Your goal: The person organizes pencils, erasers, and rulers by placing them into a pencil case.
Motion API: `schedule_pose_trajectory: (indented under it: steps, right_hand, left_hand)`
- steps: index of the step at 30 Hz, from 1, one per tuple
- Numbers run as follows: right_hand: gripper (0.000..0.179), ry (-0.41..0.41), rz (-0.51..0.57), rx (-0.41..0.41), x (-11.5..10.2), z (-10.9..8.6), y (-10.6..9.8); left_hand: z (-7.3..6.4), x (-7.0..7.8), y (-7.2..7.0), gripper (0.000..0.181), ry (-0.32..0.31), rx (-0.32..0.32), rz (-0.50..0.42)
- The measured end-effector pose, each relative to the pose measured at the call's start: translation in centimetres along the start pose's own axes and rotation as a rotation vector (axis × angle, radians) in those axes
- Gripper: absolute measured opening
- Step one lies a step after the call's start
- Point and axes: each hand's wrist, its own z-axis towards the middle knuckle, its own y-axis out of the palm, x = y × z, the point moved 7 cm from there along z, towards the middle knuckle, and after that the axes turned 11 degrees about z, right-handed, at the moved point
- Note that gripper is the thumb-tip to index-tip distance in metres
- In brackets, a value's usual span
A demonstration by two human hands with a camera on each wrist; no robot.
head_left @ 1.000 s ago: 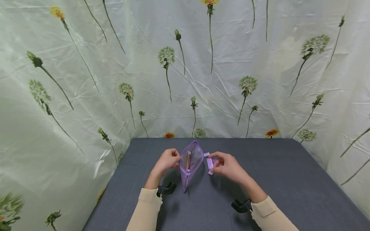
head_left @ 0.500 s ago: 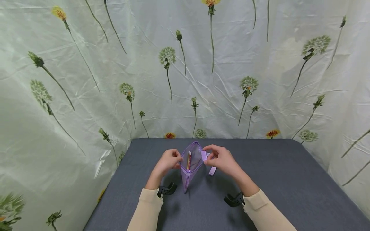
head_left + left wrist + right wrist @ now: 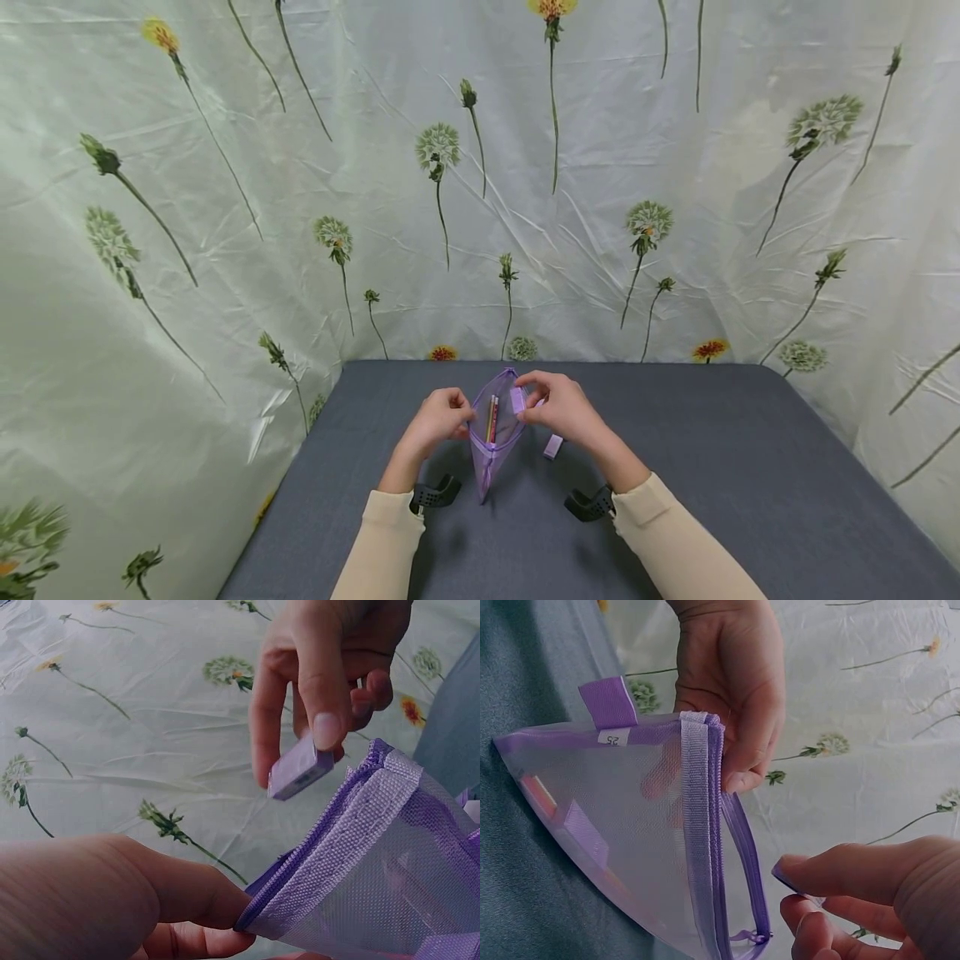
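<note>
A purple mesh zip pouch [image 3: 486,471] stands with its mouth spread open. My left hand [image 3: 435,417] pinches the zip edge on its left side between thumb and fingers. Two pencils [image 3: 492,419] show inside. Through the mesh, the right wrist view also reveals a purple block [image 3: 586,834] low in the pouch. My right hand [image 3: 564,408] pinches a small purple rectangular block [image 3: 300,769] between thumb and fingertips. That block is at the right side of the pouch's mouth, just above the zip edge in the left wrist view.
Another small purple block [image 3: 552,447] lies on the dark grey table [image 3: 712,483], right of the pouch. One more purple piece [image 3: 539,403] is mostly hidden behind the right hand. A flower-printed curtain [image 3: 570,167] hangs behind the table and along its sides.
My right hand has lifted the purple block from the group on the table and carried it left to the pouch's mouth. The left hand stays at the zip edge.
</note>
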Motion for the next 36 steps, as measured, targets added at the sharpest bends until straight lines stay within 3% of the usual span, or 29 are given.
schedule_pose_trajectory:
  steps: [7,20,36]
  right_hand:
    - [0.048,-0.003,-0.041,-0.019,0.1,1.0,0.7]
    - [0.043,-0.033,-0.254,-0.025,-0.2,2.3,2.5]
    - [0.043,0.016,-0.346,-0.041,0.2,2.9,3.8]
  left_hand:
    - [0.0,0.0,0.0,0.011,-0.005,0.005,0.008]
    - [0.1,-0.1,0.0,0.010,-0.008,0.001,0.004]
    - [0.0,0.0,-0.1,0.010,-0.010,-0.001,-0.001]
